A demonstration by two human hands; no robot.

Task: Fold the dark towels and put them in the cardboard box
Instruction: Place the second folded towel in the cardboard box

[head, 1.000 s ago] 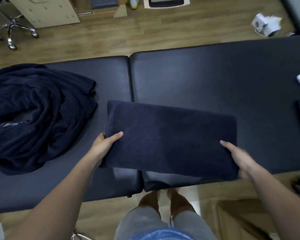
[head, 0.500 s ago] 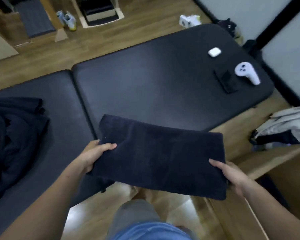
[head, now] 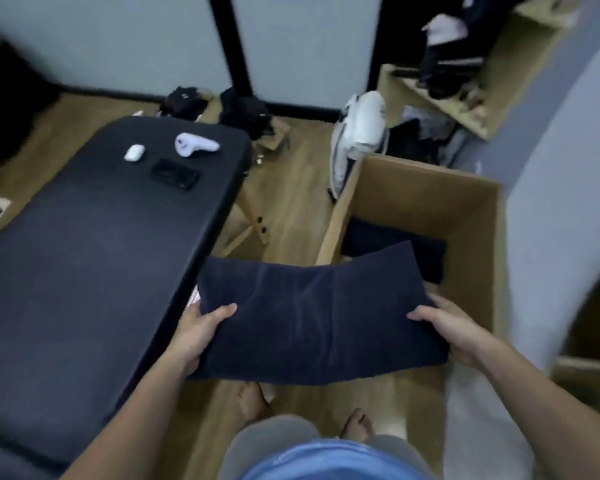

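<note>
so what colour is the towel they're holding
Plain dark navy, no pattern, seen in the head view on the folded towel.

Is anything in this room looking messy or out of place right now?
Mostly the floor: dark clothes lie heaped by the wall, and a white jacket slumps beside the cardboard box. The folded towel, held between left hand and right hand, dips slightly in the middle.

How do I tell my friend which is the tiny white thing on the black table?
Find the long black table on the left and look at its far end, where three small things lie. The tiny white case is leftmost: pebble-shaped, smaller than the white controller beside it, unlike the flat black device.
</note>
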